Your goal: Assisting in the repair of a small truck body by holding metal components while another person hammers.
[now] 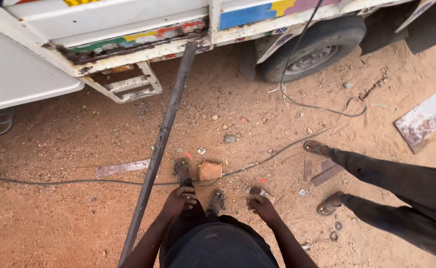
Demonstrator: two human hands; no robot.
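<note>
Long steel bar [160,144] leans on the bus (both hands [179,198] empty).

Soft, even daylight falls on the sandy ground [79,218], with no glare. Shadows are faint, darkest under the vehicle [128,30]. The view is sharp at the middle and bends at the edges.

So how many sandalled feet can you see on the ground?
4. The person's own left foot and right foot are near the brick; a co-worker's two are on the right, far foot and near foot. None seem hidden.
</note>
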